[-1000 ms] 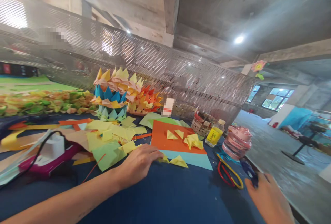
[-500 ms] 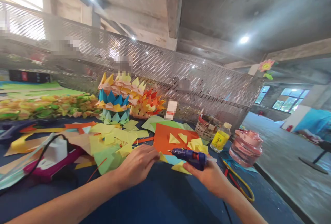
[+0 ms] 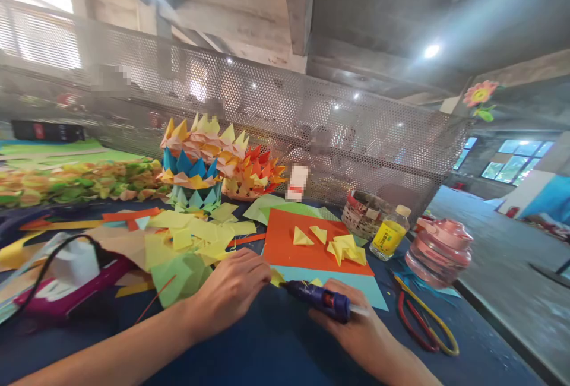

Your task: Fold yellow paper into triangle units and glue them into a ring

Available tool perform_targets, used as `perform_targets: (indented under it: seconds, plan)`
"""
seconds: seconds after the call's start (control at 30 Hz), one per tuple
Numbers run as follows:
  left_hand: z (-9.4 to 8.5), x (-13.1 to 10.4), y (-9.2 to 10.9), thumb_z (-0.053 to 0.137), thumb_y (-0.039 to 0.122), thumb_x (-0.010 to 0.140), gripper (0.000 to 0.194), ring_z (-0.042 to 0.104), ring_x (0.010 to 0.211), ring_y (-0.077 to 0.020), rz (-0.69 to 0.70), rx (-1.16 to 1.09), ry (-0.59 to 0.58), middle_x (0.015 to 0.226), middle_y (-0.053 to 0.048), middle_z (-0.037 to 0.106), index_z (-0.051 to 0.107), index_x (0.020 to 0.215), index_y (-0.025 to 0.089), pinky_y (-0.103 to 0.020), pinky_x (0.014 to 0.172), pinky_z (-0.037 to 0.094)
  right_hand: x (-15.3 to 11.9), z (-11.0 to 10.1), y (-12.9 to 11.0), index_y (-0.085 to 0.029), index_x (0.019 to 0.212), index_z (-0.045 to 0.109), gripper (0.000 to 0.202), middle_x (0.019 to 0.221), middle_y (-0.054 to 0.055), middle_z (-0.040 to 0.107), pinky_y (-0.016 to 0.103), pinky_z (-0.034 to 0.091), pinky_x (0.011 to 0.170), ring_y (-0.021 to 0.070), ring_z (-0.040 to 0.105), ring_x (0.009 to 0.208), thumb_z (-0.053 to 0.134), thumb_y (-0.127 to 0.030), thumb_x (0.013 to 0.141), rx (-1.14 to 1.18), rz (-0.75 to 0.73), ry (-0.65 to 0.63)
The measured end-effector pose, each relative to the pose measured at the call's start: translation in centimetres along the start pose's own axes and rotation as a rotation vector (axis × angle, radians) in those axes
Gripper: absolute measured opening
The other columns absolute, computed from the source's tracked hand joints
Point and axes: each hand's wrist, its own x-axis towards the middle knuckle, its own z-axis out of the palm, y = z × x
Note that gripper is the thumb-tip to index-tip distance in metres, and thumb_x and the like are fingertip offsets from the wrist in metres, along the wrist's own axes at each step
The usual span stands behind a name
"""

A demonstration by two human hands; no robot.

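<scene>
My right hand (image 3: pixel 345 320) is closed around a dark blue hot glue gun (image 3: pixel 318 301), with a clear glue stick (image 3: pixel 358 310) poking out of its back. The gun's nozzle points left at a small piece of yellow paper (image 3: pixel 276 277). My left hand (image 3: pixel 234 285) pinches that piece between its fingertips; most of it is hidden behind the fingers. Beyond the hands lies an orange sheet (image 3: pixel 285 237) over a light blue one (image 3: pixel 376 293). Several folded yellow paper pieces (image 3: pixel 345 247) rest on the orange sheet.
Left of my hands are yellow paper squares (image 3: pixel 200 231) and a magenta power strip (image 3: pixel 75 294) with a white plug. Folded paper flowers (image 3: pixel 191 166) stand behind. On the right are a basket (image 3: pixel 363 214), a yellow-labelled bottle (image 3: pixel 389 234), a pink water jug (image 3: pixel 439 252) and scissors (image 3: pixel 427 320).
My right hand has brought the glue gun down and left, its nozzle now close to the yellow piece. The left hand keeps its pinch. The view has shifted slightly.
</scene>
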Motion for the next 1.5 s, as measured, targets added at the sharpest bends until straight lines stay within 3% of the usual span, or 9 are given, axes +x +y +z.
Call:
perform_targets:
  seconds: [0.43, 0.87, 1.5]
  plan:
    - [-0.2, 0.2, 0.9, 0.033, 0.012, 0.095, 0.027, 0.05, 0.069, -0.016, 0.122, 0.08, -0.066, 0.075, -0.003, 0.058, 0.053, 0.077, 0.015, -0.031, 0.069, 0.036, -0.1, 0.3, -0.1, -0.02, 0.064, 0.046, 0.027, 0.063, -0.005, 0.05, 0.023, 0.035, 0.052, 0.0099, 0.043, 0.055, 0.06, -0.034, 0.082, -0.039, -0.008, -0.023]
    - [-0.4, 0.2, 0.9, 0.032, 0.011, 0.094, 0.028, 0.052, 0.072, -0.0169, 0.141, 0.09, -0.032, 0.077, -0.004, 0.059, 0.056, 0.08, 0.015, -0.032, 0.071, 0.039, -0.1, 0.2, -0.2, -0.02, 0.063, 0.042, 0.029, 0.061, -0.004, 0.048, 0.023, 0.03, 0.049, 0.0092, 0.04, 0.054, 0.057, -0.034, 0.084, -0.054, -0.039, -0.014]
    - [-1.0, 0.5, 0.7, 0.038, 0.01, 0.093, 0.022, 0.05, 0.067, -0.0162, 0.135, 0.069, 0.052, 0.072, -0.002, 0.058, 0.056, 0.079, 0.015, -0.031, 0.067, 0.039, -0.1, -0.5, -0.5, -0.021, 0.06, 0.045, 0.03, 0.057, -0.004, 0.047, 0.024, 0.032, 0.047, 0.0099, 0.041, 0.05, 0.053, -0.037, 0.084, -0.081, -0.038, 0.025]
